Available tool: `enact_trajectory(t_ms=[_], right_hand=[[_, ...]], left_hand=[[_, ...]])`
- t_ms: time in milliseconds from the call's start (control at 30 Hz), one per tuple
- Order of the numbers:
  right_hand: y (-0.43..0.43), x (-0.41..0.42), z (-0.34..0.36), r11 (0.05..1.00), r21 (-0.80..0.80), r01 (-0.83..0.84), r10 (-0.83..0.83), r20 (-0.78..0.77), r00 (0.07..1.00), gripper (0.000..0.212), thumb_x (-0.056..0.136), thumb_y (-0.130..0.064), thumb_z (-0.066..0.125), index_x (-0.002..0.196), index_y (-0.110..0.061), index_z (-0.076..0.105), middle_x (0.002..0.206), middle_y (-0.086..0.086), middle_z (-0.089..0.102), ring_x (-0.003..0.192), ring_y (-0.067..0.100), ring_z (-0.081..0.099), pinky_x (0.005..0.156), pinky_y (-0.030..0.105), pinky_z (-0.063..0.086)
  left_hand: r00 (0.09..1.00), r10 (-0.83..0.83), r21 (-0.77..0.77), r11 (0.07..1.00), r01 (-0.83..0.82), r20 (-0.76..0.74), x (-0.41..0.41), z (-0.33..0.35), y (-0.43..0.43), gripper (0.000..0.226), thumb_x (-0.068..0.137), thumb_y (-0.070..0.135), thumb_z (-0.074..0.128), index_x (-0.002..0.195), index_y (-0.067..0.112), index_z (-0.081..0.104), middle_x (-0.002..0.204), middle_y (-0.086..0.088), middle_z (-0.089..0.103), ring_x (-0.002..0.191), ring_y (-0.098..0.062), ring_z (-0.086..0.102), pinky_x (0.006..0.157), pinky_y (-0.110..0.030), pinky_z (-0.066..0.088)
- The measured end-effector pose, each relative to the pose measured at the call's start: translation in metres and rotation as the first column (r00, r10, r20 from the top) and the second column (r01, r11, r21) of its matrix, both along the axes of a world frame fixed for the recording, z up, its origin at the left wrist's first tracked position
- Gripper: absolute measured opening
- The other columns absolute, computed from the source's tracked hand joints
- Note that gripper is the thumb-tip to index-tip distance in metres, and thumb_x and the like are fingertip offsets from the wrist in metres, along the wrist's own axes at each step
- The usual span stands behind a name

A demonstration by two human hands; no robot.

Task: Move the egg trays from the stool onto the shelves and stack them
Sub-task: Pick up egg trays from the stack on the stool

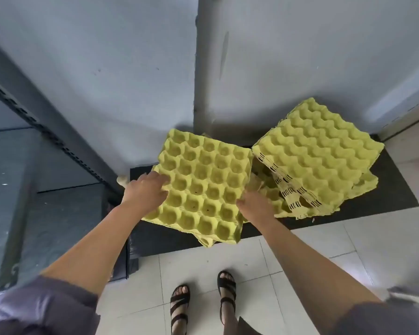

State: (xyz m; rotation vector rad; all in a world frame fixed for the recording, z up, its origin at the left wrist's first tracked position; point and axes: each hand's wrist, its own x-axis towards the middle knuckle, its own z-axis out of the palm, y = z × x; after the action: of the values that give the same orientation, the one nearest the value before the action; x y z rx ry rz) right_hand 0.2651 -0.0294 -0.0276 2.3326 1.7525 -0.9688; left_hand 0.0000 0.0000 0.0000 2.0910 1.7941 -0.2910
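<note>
Yellow pulp egg tray (203, 187), cups up, grasped at opposite edges by left hand (145, 189) and right hand (257, 204); tilted tray stack (319, 160) lies just beyond the right hand on a black platform (385, 189).

The person's forearms are bare from the left hand (145, 189) and the right hand (257, 204) back past the elbows. Well behind each hand a loose sleeve begins: left sleeve (39, 308) and right sleeve (377, 320), both greyish-purple fabric with soft folds. Below the hands, the left sandal (179, 308) and right sandal (226, 293) are black, open-toed and multi-strapped.
</note>
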Motion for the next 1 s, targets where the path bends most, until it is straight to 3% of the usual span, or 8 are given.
enact_trajectory(t_ms=[100,233,300,433,600,733,933,1000], right_hand=[[-0.008,-0.005,-0.014,0.989,0.024,0.145,-0.144,-0.020,0.989,0.013,0.090,-0.021,0.050,0.090,-0.009,0.053,0.088,0.007,0.059,0.082,0.024,0.058,0.072,0.034,0.047],[-0.020,-0.012,-0.031,0.967,-0.024,0.252,-0.253,-0.061,0.965,0.019,0.091,-0.024,0.052,0.099,-0.008,0.058,0.096,0.009,0.061,0.090,0.027,0.059,0.075,0.034,0.047],[-0.021,-0.014,-0.033,0.951,-0.008,0.311,-0.311,-0.055,0.949,0.029,0.092,-0.027,0.054,0.110,-0.006,0.059,0.103,0.010,0.063,0.096,0.029,0.060,0.075,0.033,0.045],[-0.019,-0.014,-0.034,0.929,0.012,0.369,-0.369,-0.027,0.929,0.029,0.088,-0.027,0.058,0.111,-0.009,0.057,0.104,0.008,0.063,0.093,0.030,0.061,0.074,0.034,0.048],[-0.018,-0.016,-0.026,0.896,0.017,0.444,-0.441,-0.094,0.893,0.030,0.082,-0.021,0.061,0.107,-0.007,0.052,0.090,0.004,0.056,0.083,0.025,0.058,0.069,0.034,0.047],[-0.019,-0.015,-0.021,0.844,0.042,0.535,-0.516,-0.211,0.830,0.046,0.080,-0.027,0.066,0.115,-0.004,0.046,0.101,0.009,0.058,0.092,0.027,0.058,0.079,0.039,0.051],[-0.028,-0.006,-0.011,0.737,-0.105,0.668,-0.601,-0.554,0.576,0.043,0.080,-0.022,0.075,0.111,-0.014,0.046,0.101,0.000,0.055,0.097,0.020,0.055,0.086,0.036,0.050],[-0.031,0.003,-0.009,0.709,-0.198,0.677,-0.612,-0.649,0.452,0.035,0.083,-0.015,0.073,0.110,-0.011,0.051,0.107,0.005,0.061,0.101,0.022,0.059,0.086,0.037,0.053]], left_hand=[[0.988,0.148,0.000,0.989,-0.148,0.048,-0.003,-0.018,0.002,0.050,0.091,0.028,0.050,0.139,0.032,0.037,0.144,0.000,0.034,0.124,-0.026,0.041,0.094,-0.042,0.041],[0.840,0.487,-0.244,0.868,-0.433,0.240,-0.007,-0.044,0.003,0.071,0.090,0.022,0.056,0.148,0.016,0.016,0.147,-0.015,0.026,0.125,-0.038,0.041,0.096,-0.049,0.042],[0.853,0.477,-0.223,0.873,-0.433,0.212,-0.011,-0.052,0.002,0.067,0.091,0.021,0.056,0.146,0.009,0.020,0.141,-0.020,0.032,0.119,-0.042,0.046,0.093,-0.050,0.044],[0.850,0.470,-0.103,0.882,-0.459,0.238,-0.015,-0.056,0.001,0.031,0.088,0.004,0.051,0.119,0.003,0.045,0.119,-0.020,0.046,0.100,-0.039,0.053,0.070,-0.042,0.046],[0.807,0.517,-0.138,0.856,-0.499,0.286,-0.016,-0.052,0.003,0.039,0.089,0.003,0.053,0.125,0.006,0.041,0.113,-0.020,0.053,0.100,-0.038,0.053,0.078,-0.044,0.046],[0.786,0.531,-0.192,0.847,-0.495,0.316,-0.018,-0.051,0.001,0.049,0.089,0.005,0.052,0.136,0.009,0.036,0.119,-0.018,0.053,0.100,-0.035,0.053,0.071,-0.037,0.042],[0.722,0.591,-0.247,0.806,-0.537,0.359,-0.019,-0.050,0.001,0.056,0.090,0.007,0.053,0.141,0.013,0.031,0.128,-0.017,0.050,0.107,-0.038,0.052,0.080,-0.042,0.046],[0.732,0.596,-0.255,0.803,-0.539,0.329,-0.016,-0.045,0.000,0.059,0.090,0.008,0.053,0.143,0.015,0.028,0.133,-0.017,0.046,0.112,-0.039,0.049,0.086,-0.046,0.047]])
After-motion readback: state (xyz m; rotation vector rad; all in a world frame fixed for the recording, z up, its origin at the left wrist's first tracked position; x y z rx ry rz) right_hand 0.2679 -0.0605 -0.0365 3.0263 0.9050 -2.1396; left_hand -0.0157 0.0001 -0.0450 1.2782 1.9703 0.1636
